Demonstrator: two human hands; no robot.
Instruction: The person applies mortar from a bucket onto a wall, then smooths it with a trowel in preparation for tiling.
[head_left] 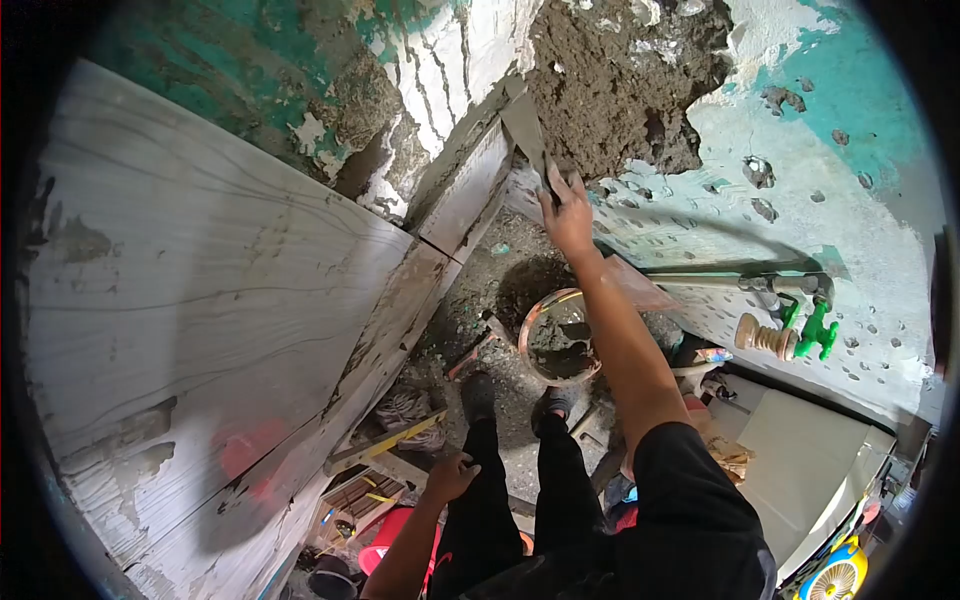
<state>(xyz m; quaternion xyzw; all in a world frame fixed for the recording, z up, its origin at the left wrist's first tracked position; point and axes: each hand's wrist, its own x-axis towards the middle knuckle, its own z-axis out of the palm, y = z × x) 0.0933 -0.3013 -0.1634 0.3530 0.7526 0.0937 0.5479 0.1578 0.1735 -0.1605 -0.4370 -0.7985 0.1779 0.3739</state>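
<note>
Head view: the right hand (570,215) is gripping a trowel (524,122) at the ledge's (465,190) far end; the left hand (452,478) is hanging curled, its hold undeterminable. A bucket (524,343) is standing below; a green tap (818,330) is projecting alongside.

At upper centre, the right hand (570,215) holds a flat trowel (524,124) by the end of a mortar-coated ledge (458,160). The left hand (452,479), loosely curled, is at lower centre. A bucket (524,338) containing mortar stands mid-frame; a green tap (818,331) is at right.
</note>
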